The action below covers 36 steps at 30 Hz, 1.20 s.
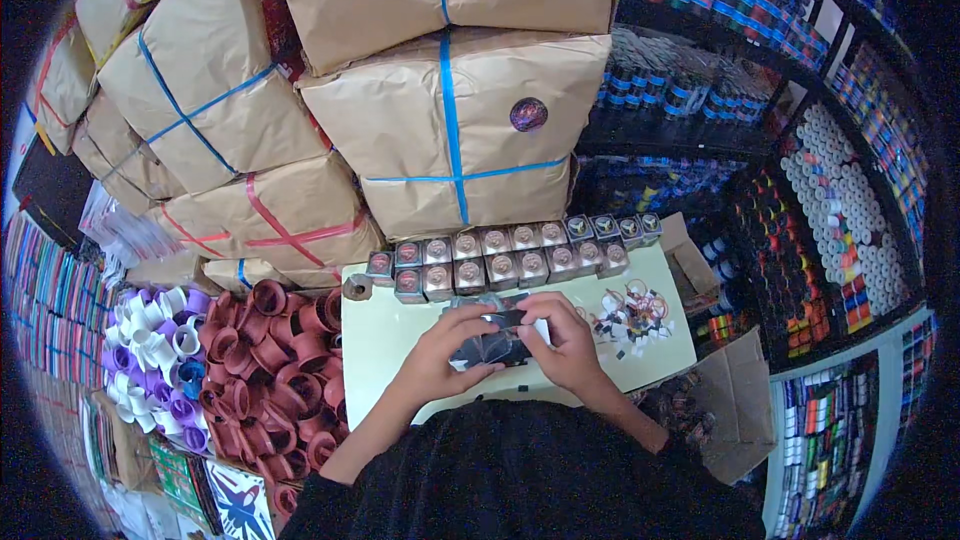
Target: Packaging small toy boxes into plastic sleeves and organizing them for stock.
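Over the pale yellow tabletop (375,360), both hands are on a clear plastic box (502,349) with dark parts. My left hand (442,356) grips its left side, fingers along the top edge and thumb below. At the upper right, the fingers of my right hand (559,334) pinch a small black piece (507,317) by the box's edge; whether it is a flap or separate is unclear. Behind them stand rows of small clear boxes (469,276) with round emblems on top. A loose pile of cut tags and thin loops (634,315) lies to the right.
A brown tape roll (357,286) sits at the table's left corner. Large paper-wrapped bales (510,142) rise behind the table. Reddish-brown plastic pots (277,375) and white and purple pots (157,360) are heaped left. An open cardboard box (731,405) stands right, before stocked shelves (832,202).
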Available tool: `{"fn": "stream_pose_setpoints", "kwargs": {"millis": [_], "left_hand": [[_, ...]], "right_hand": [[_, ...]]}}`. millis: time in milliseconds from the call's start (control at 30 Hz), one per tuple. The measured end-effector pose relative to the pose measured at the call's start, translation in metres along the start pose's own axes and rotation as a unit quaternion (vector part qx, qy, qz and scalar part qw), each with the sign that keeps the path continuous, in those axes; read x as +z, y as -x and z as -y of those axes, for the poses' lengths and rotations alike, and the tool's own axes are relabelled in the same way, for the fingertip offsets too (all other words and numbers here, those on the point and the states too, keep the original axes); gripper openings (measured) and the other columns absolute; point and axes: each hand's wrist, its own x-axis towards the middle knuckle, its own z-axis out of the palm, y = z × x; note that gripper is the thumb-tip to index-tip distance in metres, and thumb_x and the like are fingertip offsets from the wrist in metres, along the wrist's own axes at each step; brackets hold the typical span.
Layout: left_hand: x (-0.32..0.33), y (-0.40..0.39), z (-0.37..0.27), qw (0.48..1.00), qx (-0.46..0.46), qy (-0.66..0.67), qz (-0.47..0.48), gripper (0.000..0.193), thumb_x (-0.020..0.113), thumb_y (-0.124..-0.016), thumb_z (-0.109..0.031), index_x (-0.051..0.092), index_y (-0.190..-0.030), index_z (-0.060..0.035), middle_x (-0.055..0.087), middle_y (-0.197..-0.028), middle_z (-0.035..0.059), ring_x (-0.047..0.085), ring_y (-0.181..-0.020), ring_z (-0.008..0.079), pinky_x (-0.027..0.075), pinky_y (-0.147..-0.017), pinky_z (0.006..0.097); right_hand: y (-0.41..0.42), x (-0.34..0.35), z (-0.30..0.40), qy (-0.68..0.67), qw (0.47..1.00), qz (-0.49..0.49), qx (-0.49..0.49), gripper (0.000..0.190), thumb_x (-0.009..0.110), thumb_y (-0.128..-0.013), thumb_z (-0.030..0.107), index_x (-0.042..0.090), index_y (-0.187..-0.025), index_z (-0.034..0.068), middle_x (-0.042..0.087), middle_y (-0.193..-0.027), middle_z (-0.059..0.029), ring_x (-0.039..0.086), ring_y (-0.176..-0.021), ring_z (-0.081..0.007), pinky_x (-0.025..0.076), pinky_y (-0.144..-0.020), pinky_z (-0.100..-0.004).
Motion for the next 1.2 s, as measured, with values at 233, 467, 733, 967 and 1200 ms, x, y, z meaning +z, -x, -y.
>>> {"fn": "stream_pose_setpoints", "kwargs": {"millis": [233,467,733,967,1200], "left_hand": [[-0.001,-0.002,-0.005,1.000,-0.025,-0.013,0.012,0.048,0.082,-0.071,-0.013,0.062,-0.114,-0.0076,0.054,-0.129,0.0154,0.059,-0.112,0.0323,0.051,-0.091,0.0393],[0.003,-0.006,-0.008,0.998,-0.015,-0.060,0.021,0.048,0.081,-0.073,-0.018,0.062,-0.116,-0.0103,0.054,-0.126,0.0147,0.057,-0.112,0.0338,0.050,-0.091,0.0402],[0.011,-0.002,0.004,1.000,-0.015,-0.015,0.014,0.049,0.081,-0.071,-0.013,0.062,-0.116,-0.0121,0.053,-0.127,0.0153,0.053,-0.117,0.0348,0.045,-0.098,0.0417],[0.003,-0.004,0.006,0.997,0.032,-0.065,-0.024,0.055,0.085,-0.067,-0.015,0.063,-0.117,-0.0101,0.054,-0.130,0.0149,0.056,-0.116,0.0343,0.047,-0.097,0.0407],[0.004,-0.003,0.002,0.999,-0.006,-0.026,-0.032,0.066,0.086,-0.064,-0.017,0.058,-0.123,-0.0057,0.058,-0.124,0.0153,0.057,-0.113,0.0336,0.047,-0.096,0.0408]], "right_hand": [[0.003,0.007,0.004,-0.097,0.990,0.001,0.099,0.019,0.060,-0.088,-0.003,0.052,-0.106,-0.001,0.049,-0.121,-0.0145,0.054,-0.111,-0.0199,0.046,-0.094,-0.0290],[0.002,0.010,0.004,-0.066,0.992,-0.038,0.098,0.015,0.059,-0.089,-0.003,0.054,-0.103,0.001,0.053,-0.116,-0.0130,0.055,-0.106,-0.0170,0.046,-0.088,-0.0260],[0.004,0.010,0.001,0.029,0.999,-0.019,0.009,0.025,0.067,-0.079,0.003,0.057,-0.101,0.007,0.058,-0.110,-0.0121,0.062,-0.091,-0.0202,0.051,-0.073,-0.0298],[0.003,0.010,0.012,-0.277,0.959,-0.009,0.066,0.036,0.066,-0.084,0.003,0.053,-0.117,0.004,0.051,-0.124,-0.0111,0.060,-0.095,-0.0147,0.049,-0.071,-0.0256],[0.009,0.013,-0.004,-0.169,0.981,0.025,0.093,0.035,0.062,-0.087,-0.007,0.049,-0.118,0.004,0.049,-0.124,-0.0114,0.054,-0.089,-0.0080,0.044,-0.067,-0.0197]]}}
